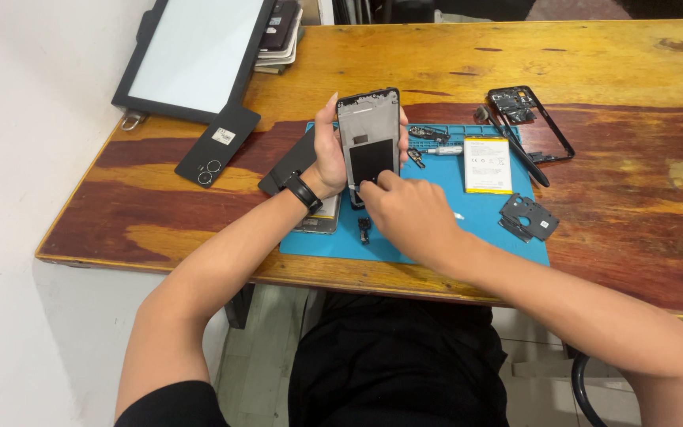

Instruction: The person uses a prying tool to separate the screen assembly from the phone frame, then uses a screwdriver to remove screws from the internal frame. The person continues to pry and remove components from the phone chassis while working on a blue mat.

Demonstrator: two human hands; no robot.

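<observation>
opened phone frame held upright over the repair mat

the left hand (330, 158) grips an opened phone frame (369, 134) by its side edge, fingers wrapped round the back and thumb along the near edge, standing it upright above the blue mat (436, 229) — probably so the bare inner face is turned toward the head camera. the right hand (405, 209) is curled, its fingertips (373, 183) pinched at the frame's lower edge; whether they hold a small part there is too small to tell. a black band (303, 192) sits on the left wrist.

on the mat, right of the frame, lies a flat battery (488, 164), white with a yellow border and a block of small dark print. a black cover plate (527, 217) lies near the mat's right edge, and a black mid frame (533, 122) rests just off it on the wooden table (634, 79). left of the mat, a black back cover (217, 145) lies flat, a small white sticker near its middle — beyond it a large white-faced tablet (195, 51).
</observation>
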